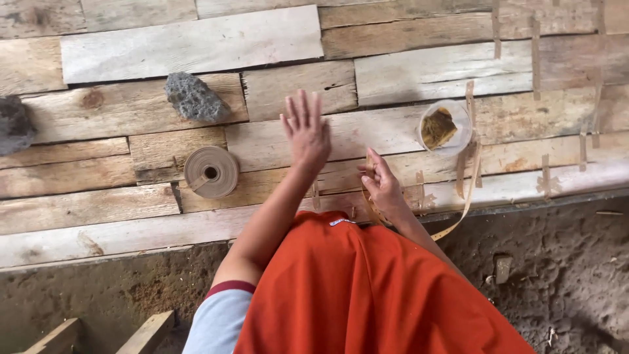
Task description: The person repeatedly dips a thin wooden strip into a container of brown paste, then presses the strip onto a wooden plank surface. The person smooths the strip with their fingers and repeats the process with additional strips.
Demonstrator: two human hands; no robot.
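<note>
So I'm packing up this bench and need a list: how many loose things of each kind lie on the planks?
Grey stones: 2
Roll of brown tape: 1
Clear container with a brown pad in it: 1
Loose brown strip, at the right hand: 1
Total: 5
The left hand lies flat and open on the planks.

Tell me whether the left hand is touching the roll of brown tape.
Apart. The head view shows the left hand spread flat on the wooden boards, with a bare stretch of plank between it and the roll of brown tape.
</note>
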